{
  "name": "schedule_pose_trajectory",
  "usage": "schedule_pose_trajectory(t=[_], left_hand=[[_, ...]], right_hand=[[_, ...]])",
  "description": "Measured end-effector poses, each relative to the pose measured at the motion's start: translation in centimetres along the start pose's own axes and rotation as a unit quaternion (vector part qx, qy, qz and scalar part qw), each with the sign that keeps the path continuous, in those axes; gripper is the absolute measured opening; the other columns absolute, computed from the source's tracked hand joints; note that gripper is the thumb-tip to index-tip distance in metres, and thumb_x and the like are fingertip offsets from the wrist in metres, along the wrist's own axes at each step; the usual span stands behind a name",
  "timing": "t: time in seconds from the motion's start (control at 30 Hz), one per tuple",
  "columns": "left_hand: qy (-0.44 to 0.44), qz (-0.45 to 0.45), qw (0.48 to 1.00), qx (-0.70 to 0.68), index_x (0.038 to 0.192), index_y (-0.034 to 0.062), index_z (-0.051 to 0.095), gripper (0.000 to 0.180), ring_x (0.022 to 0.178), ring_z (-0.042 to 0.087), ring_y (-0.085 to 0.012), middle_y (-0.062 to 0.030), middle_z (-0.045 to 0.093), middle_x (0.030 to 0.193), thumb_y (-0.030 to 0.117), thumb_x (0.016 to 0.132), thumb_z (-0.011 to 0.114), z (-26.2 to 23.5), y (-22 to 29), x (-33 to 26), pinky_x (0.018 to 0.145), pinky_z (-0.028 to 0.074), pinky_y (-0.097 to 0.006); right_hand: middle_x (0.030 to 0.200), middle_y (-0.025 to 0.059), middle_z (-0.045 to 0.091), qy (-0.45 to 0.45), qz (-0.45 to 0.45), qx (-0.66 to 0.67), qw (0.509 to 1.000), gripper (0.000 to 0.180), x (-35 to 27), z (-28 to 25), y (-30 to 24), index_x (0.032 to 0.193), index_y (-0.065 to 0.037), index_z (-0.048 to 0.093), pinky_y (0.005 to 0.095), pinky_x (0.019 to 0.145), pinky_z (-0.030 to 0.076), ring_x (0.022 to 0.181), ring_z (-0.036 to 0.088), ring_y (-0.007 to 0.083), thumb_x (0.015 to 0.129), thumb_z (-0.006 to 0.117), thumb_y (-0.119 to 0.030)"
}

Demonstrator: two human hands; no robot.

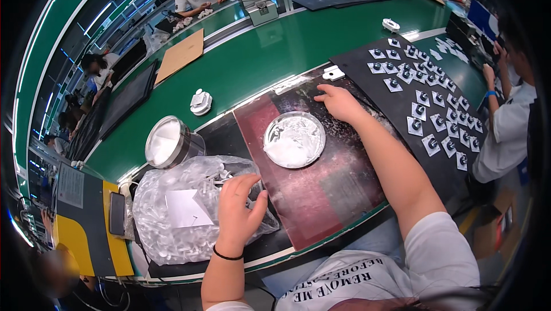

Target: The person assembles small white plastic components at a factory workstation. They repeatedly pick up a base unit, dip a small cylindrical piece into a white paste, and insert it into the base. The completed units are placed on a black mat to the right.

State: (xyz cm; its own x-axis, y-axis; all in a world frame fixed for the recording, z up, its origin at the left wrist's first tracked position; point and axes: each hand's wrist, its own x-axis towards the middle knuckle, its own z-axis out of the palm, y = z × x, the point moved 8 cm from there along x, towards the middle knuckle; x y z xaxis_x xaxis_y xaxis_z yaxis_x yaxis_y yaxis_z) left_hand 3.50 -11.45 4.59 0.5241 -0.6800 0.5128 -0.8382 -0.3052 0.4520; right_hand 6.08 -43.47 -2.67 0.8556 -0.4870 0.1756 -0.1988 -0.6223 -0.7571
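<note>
My left hand (241, 208) is over the open side of a clear plastic bag (152, 219) full of small white plastic parts. Its thumb stands apart from the fingers, and the fingertips reach the parts at the bag's mouth. Further off to the right, my right hand (341, 104) hovers above the dark, stained mat (344, 167), fingers extended and nothing visible in them. Just beyond its fingertips lies a small white part (333, 73). Between my hands sits a round shallow dish (294, 140) smeared with white paste.
Left of the dish stands an open tub (166, 142) of white paste. A white round assembly (201, 102) rests on the green belt (247, 76), another (391, 24) farther along. Rows of white pieces with dark centres cover a black board (396, 98). A co-worker (511, 110) is at right.
</note>
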Motion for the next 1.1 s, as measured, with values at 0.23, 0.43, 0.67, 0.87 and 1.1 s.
schedule_pose_trajectory(t=[0.23, 0.43, 0.67, 0.87, 1.1], left_hand=[[0.000, -0.002, 1.000, -0.007, 0.100, 0.0024, 0.060, 0.030, 0.094, 0.055, -0.0313, -0.0130, 0.062, 0.101, 0.008, 0.072, 0.067, 0.2, -0.1, 0.0, 0.082, 0.043, -0.039], [-0.004, -0.001, 1.000, -0.007, 0.099, 0.0024, 0.061, 0.029, 0.093, 0.055, -0.0313, -0.0128, 0.062, 0.100, 0.008, 0.072, 0.067, 0.2, -0.1, 0.0, 0.082, 0.043, -0.039], [-0.006, -0.003, 1.000, -0.011, 0.099, 0.0026, 0.061, 0.028, 0.093, 0.055, -0.0312, -0.0126, 0.062, 0.099, 0.009, 0.072, 0.067, 0.4, -0.3, 0.0, 0.082, 0.043, -0.039], [-0.017, -0.014, 1.000, -0.006, 0.099, 0.0024, 0.061, 0.028, 0.092, 0.055, -0.0307, -0.0123, 0.062, 0.100, 0.009, 0.073, 0.067, 0.3, -0.4, 0.0, 0.080, 0.044, -0.038], [-0.018, -0.009, 1.000, 0.010, 0.099, 0.0028, 0.062, 0.027, 0.090, 0.055, -0.0300, -0.0117, 0.063, 0.099, 0.010, 0.073, 0.066, 0.4, -0.2, 0.0, 0.078, 0.044, -0.038]], right_hand=[[0.114, 0.0172, 0.061, -0.030, 0.084, -0.043, 0.995, 0.036, -1.7, -1.3, -0.3, 0.118, -0.001, 0.057, 0.0363, 0.092, 0.044, 0.107, 0.058, 0.0309, 0.086, 0.049, -0.015], [0.112, 0.0171, 0.061, -0.091, 0.061, -0.074, 0.991, 0.035, -2.9, -1.1, -0.9, 0.117, -0.003, 0.059, 0.0374, 0.089, 0.046, 0.103, 0.059, 0.0315, 0.087, 0.051, -0.020], [0.109, 0.0105, 0.066, -0.112, 0.089, -0.160, 0.977, 0.034, -3.6, -2.3, -1.6, 0.119, -0.003, 0.057, 0.0338, 0.070, 0.050, 0.078, 0.064, 0.0237, 0.089, 0.046, -0.016], [0.103, 0.0126, 0.066, -0.158, 0.163, -0.121, 0.966, 0.029, -5.1, -3.1, -2.3, 0.108, -0.008, 0.065, 0.0378, 0.086, 0.047, 0.100, 0.061, 0.0294, 0.086, 0.053, -0.022], [0.090, 0.0128, 0.068, 0.068, -0.028, -0.221, 0.973, 0.033, -5.6, -5.2, -3.9, 0.103, -0.008, 0.066, 0.0327, 0.061, 0.049, 0.061, 0.062, 0.0209, 0.079, 0.044, -0.008]])
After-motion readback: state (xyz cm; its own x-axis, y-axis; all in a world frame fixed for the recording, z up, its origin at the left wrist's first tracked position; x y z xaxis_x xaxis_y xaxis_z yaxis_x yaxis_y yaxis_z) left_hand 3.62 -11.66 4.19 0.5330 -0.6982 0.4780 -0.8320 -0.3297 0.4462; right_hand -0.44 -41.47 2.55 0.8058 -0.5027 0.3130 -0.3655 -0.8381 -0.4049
